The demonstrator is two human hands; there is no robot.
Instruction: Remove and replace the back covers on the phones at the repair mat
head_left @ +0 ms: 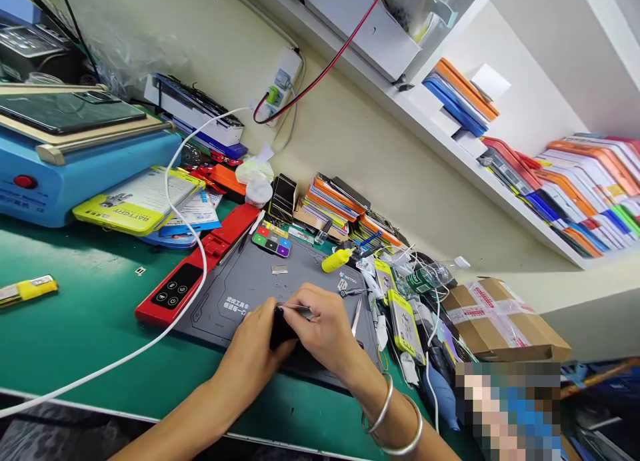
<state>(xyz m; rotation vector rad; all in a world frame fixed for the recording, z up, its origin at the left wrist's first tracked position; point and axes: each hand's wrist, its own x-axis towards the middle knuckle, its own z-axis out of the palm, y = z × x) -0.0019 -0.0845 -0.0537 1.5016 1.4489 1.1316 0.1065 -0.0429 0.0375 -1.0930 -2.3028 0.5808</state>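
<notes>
My left hand (253, 348) is closed around a small black device (279, 330), holding it on edge over the grey work mat (250, 281). My right hand (325, 328) pinches thin metal tweezers (296, 308) whose tip rests at the top of the black device. Two silver bangles (395, 418) circle my right wrist. A small metal piece (279, 270) lies on the mat beyond my hands. Most of the device is hidden by my fingers.
A red control unit (200, 264) borders the mat's left side. A white cable (170, 201) loops across the green table. A blue machine (75, 154), battery packs (137, 201), a yellow tool (336, 260), a cardboard box (505, 321) and shelves of boxes (575, 181) surround the area.
</notes>
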